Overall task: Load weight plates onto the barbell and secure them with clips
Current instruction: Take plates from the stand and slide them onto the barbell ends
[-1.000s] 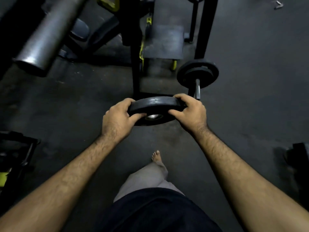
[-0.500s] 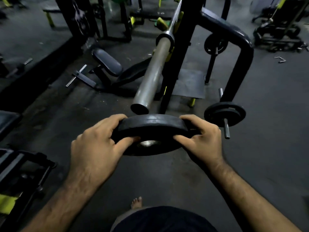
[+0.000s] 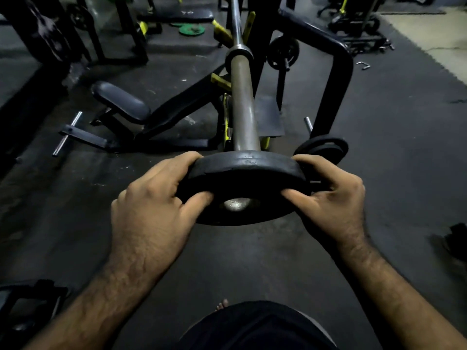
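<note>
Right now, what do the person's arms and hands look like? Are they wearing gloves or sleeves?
No gloves and no sleeves: the left hand and right hand are bare, and both forearms are bare and hairy up to the picture's edge. No rings, watch or bands show. Lower down, dark clothing is visible.

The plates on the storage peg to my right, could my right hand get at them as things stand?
Probably not yet: the right hand grips the weight plate together with the left hand. The stored plates sit just beyond it, nothing between.

Views: one, head-worn, wide-angle.
Facing: forward and down along the barbell sleeve (image 3: 244, 107) toward the rack.
Nearness: close above both forearms; the floor (image 3: 394, 173) fills the frame's sides.
Shared scene: no second view.
</note>
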